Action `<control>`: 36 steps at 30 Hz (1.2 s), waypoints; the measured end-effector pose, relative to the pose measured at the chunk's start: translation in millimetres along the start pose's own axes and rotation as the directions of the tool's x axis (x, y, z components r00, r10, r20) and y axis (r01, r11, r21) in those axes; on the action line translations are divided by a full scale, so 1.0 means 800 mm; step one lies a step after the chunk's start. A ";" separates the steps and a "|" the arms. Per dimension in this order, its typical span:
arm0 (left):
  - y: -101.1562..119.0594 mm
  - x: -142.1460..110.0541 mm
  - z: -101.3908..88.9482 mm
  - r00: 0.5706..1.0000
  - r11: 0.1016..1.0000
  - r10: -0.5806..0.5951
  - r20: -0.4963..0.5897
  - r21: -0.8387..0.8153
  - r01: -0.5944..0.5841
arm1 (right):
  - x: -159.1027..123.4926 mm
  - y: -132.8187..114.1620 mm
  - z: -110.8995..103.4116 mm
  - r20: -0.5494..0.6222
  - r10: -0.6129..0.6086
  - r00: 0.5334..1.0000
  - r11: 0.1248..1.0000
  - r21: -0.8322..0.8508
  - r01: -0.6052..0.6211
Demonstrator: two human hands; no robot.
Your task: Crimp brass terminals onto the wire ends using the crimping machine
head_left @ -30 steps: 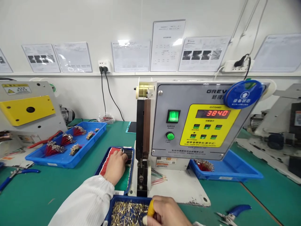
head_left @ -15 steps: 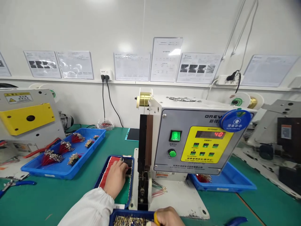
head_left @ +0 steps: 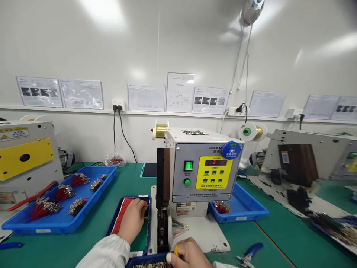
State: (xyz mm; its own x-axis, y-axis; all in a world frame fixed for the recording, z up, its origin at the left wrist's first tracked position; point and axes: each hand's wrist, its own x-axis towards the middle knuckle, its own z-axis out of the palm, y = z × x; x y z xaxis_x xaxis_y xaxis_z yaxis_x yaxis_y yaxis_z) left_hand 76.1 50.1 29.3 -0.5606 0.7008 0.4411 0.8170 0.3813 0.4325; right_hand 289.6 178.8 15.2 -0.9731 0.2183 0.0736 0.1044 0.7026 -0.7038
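Note:
My left hand (head_left: 133,219) reaches over a dark blue tray (head_left: 150,221) of wires in red (head_left: 123,214), black and green (head_left: 139,238) groups. Its fingers are bent together at the black group, with a thin wire showing at the tips. At the bottom edge, my right hand (head_left: 191,254) is closed beside a second blue tray (head_left: 145,259) full of small gold-coloured metal terminals (head_left: 153,265). White covers the thumb tip, and a yellow piece (head_left: 176,250) shows by the fingers; what it is stays unclear. Between the hands stands the crimping machine (head_left: 202,171), its display lit.
Left, a blue tray (head_left: 83,219) holds several bundles of red and black wires beside another machine (head_left: 30,167). Behind my machine sits one more blue tray (head_left: 245,208). Blue-handled pliers (head_left: 252,251) lie at the right front. A dark tablet (head_left: 149,170) lies at the back.
The camera view has tilted up and turned right, so the machine appears smaller and further left. Its display reads 3 instead of 40. Both hands keep nearly the same places at their trays.

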 end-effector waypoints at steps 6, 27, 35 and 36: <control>0.017 0.006 -0.004 0.999 0.998 0.024 -0.037 -0.052 -0.025 | -0.003 -0.012 -0.003 -0.041 0.052 0.998 0.995 0.090 -0.048; 0.041 -0.025 0.006 0.923 0.963 0.242 -0.300 -0.044 -0.266 | 0.062 -0.031 -0.053 -0.038 0.073 0.997 0.511 0.860 -0.004; 0.046 -0.027 -0.003 0.891 0.955 0.277 -0.360 -0.002 -0.297 | 0.079 -0.026 -0.031 -0.211 0.137 0.968 0.595 0.799 0.090; 0.047 -0.027 -0.003 0.887 0.952 0.286 -0.363 0.003 -0.306 | 0.080 -0.025 -0.029 -0.229 0.143 0.963 0.618 0.781 0.093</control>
State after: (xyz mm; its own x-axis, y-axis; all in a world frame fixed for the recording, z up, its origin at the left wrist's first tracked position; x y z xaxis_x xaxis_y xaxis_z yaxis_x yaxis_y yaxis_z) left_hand 118.6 47.7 37.4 -0.3126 0.5119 0.8001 0.9497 0.1509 0.2745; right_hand 230.1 194.7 50.2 -0.8751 0.4657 0.1314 -0.1867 -0.0744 -0.9796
